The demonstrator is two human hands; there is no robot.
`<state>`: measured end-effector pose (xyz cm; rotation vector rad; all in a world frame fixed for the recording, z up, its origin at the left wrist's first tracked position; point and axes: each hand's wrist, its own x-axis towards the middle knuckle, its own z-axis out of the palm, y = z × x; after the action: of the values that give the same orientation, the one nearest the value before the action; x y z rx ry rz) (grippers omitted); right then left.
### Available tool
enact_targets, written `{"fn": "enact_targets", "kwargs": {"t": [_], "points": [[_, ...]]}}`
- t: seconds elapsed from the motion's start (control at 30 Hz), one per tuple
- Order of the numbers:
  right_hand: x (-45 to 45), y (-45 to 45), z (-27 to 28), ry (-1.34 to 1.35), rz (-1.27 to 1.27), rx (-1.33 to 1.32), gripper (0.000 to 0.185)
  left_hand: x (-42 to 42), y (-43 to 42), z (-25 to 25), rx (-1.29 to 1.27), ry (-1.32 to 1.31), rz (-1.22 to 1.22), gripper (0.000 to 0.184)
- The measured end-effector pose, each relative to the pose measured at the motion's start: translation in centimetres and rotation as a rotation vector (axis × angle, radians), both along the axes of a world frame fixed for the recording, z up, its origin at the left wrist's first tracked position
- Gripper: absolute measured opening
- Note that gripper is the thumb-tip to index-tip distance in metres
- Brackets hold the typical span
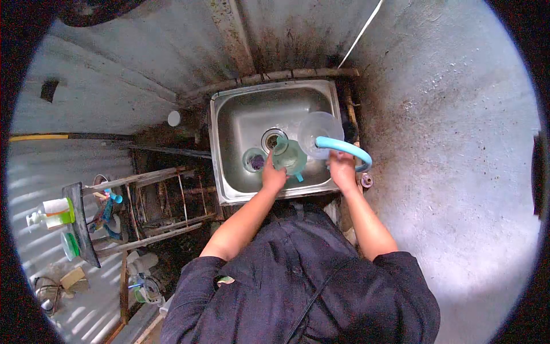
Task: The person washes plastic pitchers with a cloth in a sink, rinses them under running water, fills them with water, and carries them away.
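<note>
Head view: small cup (254, 160) sat in sink (246, 114)
Left hand (276, 175): grasped green container (294, 159)
Right hand (343, 169): was beside light-blue tube (354, 151); could not tell its grip

Black, grainy corners; fisheye bending; soft glow low on right-hand wall (452, 155)

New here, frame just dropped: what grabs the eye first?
First, the bright light-blue hose arching by the right hand, at the sink's right side. Then the pale green container in the left hand, over the steel sink. Far left, a bottle with a vivid green base.
</note>
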<state>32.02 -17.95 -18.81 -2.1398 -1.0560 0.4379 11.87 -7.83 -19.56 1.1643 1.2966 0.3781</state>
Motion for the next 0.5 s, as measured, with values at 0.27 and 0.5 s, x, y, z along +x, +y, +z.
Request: {"fn": "enact_targets", "kwargs": {"t": [0.27, 0.5], "points": [[-2.5, -0.3, 2.7, 0.425, -0.28, 0.179, 0.03, 1.0, -0.6, 1.3, -0.242, -0.175, 0.161, 0.084], [-2.7, -0.5, 5.3, 0.056, -0.182, 0.067, 0.034, 1.5, -0.6, 3.1, -0.189, -0.148, 0.105, 0.086]]}}
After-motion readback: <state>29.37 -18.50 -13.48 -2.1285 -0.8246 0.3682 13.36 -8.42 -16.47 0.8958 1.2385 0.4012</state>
